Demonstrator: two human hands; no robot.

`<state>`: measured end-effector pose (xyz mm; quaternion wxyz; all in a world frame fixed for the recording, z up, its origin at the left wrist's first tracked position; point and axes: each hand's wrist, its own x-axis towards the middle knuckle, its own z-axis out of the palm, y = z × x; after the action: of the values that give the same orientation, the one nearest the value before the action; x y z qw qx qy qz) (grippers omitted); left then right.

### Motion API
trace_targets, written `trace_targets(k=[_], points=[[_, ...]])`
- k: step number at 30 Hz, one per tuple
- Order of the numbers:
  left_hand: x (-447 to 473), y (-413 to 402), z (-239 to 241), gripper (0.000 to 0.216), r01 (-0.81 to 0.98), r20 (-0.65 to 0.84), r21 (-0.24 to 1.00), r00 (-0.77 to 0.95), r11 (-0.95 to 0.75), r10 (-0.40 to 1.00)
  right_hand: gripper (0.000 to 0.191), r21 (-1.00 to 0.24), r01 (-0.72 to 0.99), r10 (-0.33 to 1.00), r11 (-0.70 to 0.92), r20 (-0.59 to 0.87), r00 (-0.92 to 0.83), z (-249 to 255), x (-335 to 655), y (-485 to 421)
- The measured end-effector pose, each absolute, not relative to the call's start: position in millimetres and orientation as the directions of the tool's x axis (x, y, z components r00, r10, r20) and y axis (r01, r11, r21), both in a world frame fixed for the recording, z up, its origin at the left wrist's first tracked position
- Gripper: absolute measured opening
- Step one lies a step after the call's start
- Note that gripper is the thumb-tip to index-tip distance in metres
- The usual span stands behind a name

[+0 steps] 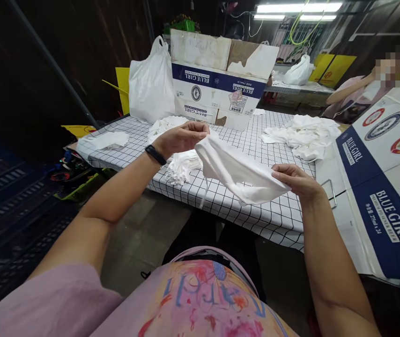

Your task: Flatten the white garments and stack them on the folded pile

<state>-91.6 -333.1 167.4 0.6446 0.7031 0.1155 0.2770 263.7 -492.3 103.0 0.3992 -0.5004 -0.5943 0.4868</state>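
A white cloth piece [237, 171] is stretched between my two hands, above the near edge of a table [242, 210] with a black-and-white grid cover. My left hand [181, 138], with a black band on its wrist, pinches the cloth's upper left corner. My right hand [296, 180] grips the cloth's lower right end with closed fingers. A thin strap hangs down from the cloth. Just beyond my left hand lies a pile of white cloth pieces [182, 164].
A "BLUE GIRL" cardboard box [217, 89] stands at the table's back, with a white plastic bag [151, 86] to its left. Another white cloth heap [303, 135] lies at right. A second box [386, 187] leans at the right. Another person [361, 91] sits behind it. Dark crates [6, 201] stand at left.
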Motion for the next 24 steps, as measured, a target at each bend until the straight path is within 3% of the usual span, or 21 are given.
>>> trace_targets(k=[5, 8, 13, 16, 19, 21, 22, 24], points=[[-113, -326, 170, 0.037, 0.026, 0.115, 0.965, 0.853, -0.261, 0.509, 0.041, -0.899, 0.435, 0.953, 0.058, -0.079, -0.291, 114, 269, -490], [-121, -324, 175, 0.035, 0.117, 0.075, 0.927, 0.873, -0.357, 0.481, 0.04, -0.881, 0.466, 0.964, 0.083, -0.048, -0.262, 118, 270, -492], [-118, -314, 161, 0.03, 0.142, 0.086, 0.909, 0.857, -0.392, 0.509, 0.04, -0.966, 0.111, 0.971, 0.234, 0.238, 0.023, 110, 257, -489], [-102, -311, 136, 0.025, 0.137, 0.129, 0.92, 0.779, -0.367, 0.614, 0.04, -0.969, 0.021, 0.965, 0.247, 0.248, 0.086, 107, 239, -480], [-79, -329, 108, 0.019, 0.251, 0.171, 0.89, 0.591, -0.381, 0.788, 0.038, -0.963, -0.021, 0.958, 0.268, 0.264, 0.111, 106, 221, -469], [-63, -353, 92, 0.017, 0.278, 0.309, 0.842, 0.455, -0.463, 0.835, 0.035, -0.954, -0.06, 0.951, 0.295, 0.286, 0.121, 105, 213, -463], [-55, -367, 85, 0.021, 0.257, 0.348, 0.834, 0.442, -0.489, 0.827, 0.034, -0.95, -0.081, 0.95, 0.3, 0.29, 0.118, 105, 210, -460], [-39, -393, 74, 0.042, 0.16, 0.27, 0.891, 0.566, -0.425, 0.779, 0.033, -0.949, -0.12, 0.955, 0.291, 0.281, 0.095, 105, 206, -457]])
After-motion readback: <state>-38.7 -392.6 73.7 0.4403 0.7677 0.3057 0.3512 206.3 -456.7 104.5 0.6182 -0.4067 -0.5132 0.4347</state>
